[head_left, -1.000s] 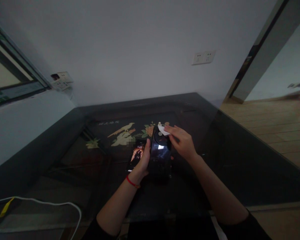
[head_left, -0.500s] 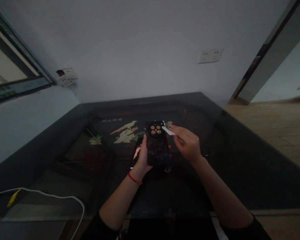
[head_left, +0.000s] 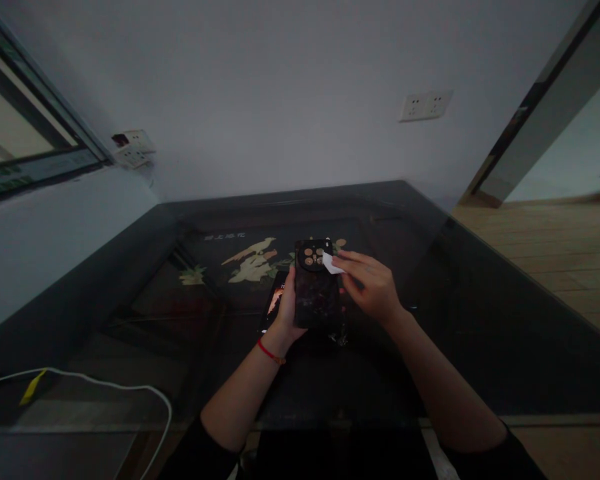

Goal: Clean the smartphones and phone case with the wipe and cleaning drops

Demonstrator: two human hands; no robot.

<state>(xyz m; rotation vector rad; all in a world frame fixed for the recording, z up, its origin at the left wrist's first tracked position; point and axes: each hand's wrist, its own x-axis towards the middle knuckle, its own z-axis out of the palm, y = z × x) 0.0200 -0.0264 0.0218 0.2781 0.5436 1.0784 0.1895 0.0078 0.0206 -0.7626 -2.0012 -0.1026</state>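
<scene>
Black phone (head_left: 316, 297) in left hand (head_left: 286, 313); wipe (head_left: 331, 265) in grip of right hand (head_left: 370, 290), top edge.

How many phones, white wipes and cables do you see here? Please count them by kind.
Phones: 2, held phone and lit phone
Wipes: 1, white wipe
Cables: 1, white cable
Total: 4

Bare tabletop (head_left: 455, 287) open beyond and right of your right fingers (head_left: 355, 263), wall (head_left: 280, 133) beyond it, lit phone (head_left: 275, 303) lying flat just under your left fingers (head_left: 291, 293), white cable (head_left: 130, 390) far left.
</scene>
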